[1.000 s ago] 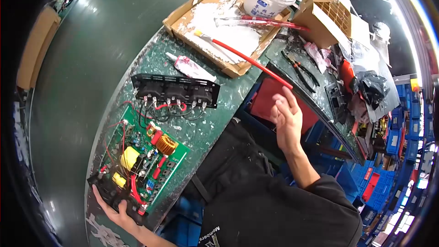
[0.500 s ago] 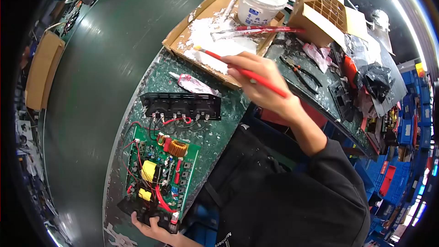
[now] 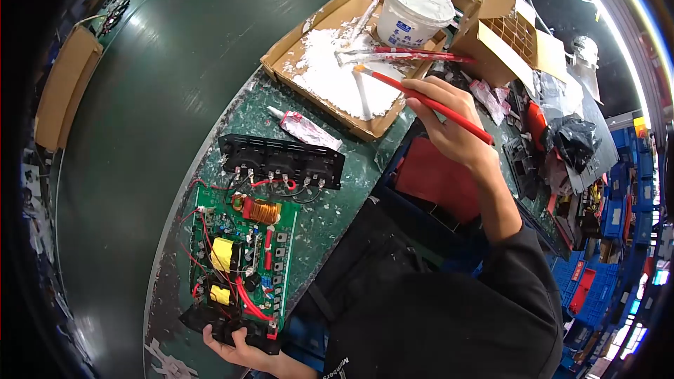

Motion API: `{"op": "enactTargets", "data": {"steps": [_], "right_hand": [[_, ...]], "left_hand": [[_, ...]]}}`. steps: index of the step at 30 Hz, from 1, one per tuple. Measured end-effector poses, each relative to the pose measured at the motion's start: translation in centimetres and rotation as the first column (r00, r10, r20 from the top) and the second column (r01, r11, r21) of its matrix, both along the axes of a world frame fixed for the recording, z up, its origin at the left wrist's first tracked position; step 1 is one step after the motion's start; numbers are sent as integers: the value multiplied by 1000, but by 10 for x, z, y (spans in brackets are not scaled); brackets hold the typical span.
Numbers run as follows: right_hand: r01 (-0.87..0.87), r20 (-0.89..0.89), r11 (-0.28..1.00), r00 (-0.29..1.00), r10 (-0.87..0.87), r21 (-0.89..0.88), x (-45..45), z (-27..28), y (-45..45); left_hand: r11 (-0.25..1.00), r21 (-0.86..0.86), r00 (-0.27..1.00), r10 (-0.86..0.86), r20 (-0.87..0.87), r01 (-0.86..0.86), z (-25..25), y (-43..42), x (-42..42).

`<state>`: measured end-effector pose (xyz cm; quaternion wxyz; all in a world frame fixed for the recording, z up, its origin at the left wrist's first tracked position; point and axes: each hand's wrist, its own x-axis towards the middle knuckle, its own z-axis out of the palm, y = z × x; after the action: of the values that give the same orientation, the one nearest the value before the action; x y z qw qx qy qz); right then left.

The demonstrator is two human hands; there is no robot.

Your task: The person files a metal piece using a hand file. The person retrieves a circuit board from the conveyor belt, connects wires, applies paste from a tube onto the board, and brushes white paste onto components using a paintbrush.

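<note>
My right hand (image 3: 453,119) grips a red-handled paintbrush (image 3: 385,80), its bristle tip over the white paste in a cardboard tray (image 3: 281,74). At the near end of a green circuit board (image 3: 291,228), my left hand (image 3: 246,352) has its fingers curled over a black end panel (image 3: 228,326). The board carries a copper coil (image 3: 264,211), yellow transformers (image 3: 222,255) and red wires. Beyond it lies a second black panel (image 3: 281,161) with metal terminals, joined to the board by wires. A smeared white tube (image 3: 309,130) rests behind that panel.
A white bucket (image 3: 414,10) and paste-coated red sticks (image 3: 421,55) are in the tray. Right of them stand a divided carton (image 3: 509,35), a black plastic bag (image 3: 576,130) and blue bins (image 3: 590,288). A red surface (image 3: 435,182) shows below the bench edge.
My right hand and the brush have moved right, and the bristle tip has shifted from the tray's left part toward its middle. The board has shifted slightly, with my left hand still on its end panel.
</note>
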<state>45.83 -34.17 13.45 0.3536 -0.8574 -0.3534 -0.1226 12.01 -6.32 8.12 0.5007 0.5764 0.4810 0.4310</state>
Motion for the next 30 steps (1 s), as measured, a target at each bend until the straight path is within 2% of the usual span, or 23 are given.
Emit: {"op": "enactTargets", "data": {"steps": [3,5,6,8,10,12,16,18,21,23,24,26,28,30], "right_hand": [[-19,-58,996,998,14,-92,4,11,2],[-30,-98,994,995,19,-109,5,20,1],[-33,-86,994,996,24,-101,8,21,-2],[44,-189,999,981,-49,-30,6,25,-6],[41,-168,999,985,-40,0,10,25,-9],[34,-10,999,999,-33,35,15,16,-11],[42,-134,998,990,-47,-44,14,16,-13],[137,-290,988,951,-110,74,8,18,-9],[71,-180,985,983,-43,157,18,11,-10],[45,-158,999,986,-49,-29,21,10,-13],[48,-157,998,986,-52,-30,19,12,-13],[87,-322,992,945,-53,92,13,18,-11],[94,-309,983,950,-42,155,18,13,-12],[54,-158,998,986,-58,-27,23,9,-15]], "left_hand": [[1000,-29,1000,2,-20,-2,-1,0,-1],[999,-50,998,14,54,-11,3,-3,5],[999,-52,999,16,52,-14,2,-2,3],[1000,-1,1000,-11,24,11,-4,1,-1],[1000,4,1000,-7,8,7,-4,1,-2],[1000,9,1000,-2,-5,2,-5,1,-2],[1000,6,999,-22,33,22,-6,1,-3],[1000,10,999,-23,39,23,-6,2,-6],[999,-13,999,-30,37,30,-8,3,-7],[999,1,997,-33,74,33,-7,2,-3],[999,0,997,-35,75,35,-6,1,-2],[1000,-13,998,-4,56,5,-4,0,-1],[1000,-14,998,-2,65,3,-4,0,-1],[1000,-14,997,-5,75,6,-5,1,-1]]}}
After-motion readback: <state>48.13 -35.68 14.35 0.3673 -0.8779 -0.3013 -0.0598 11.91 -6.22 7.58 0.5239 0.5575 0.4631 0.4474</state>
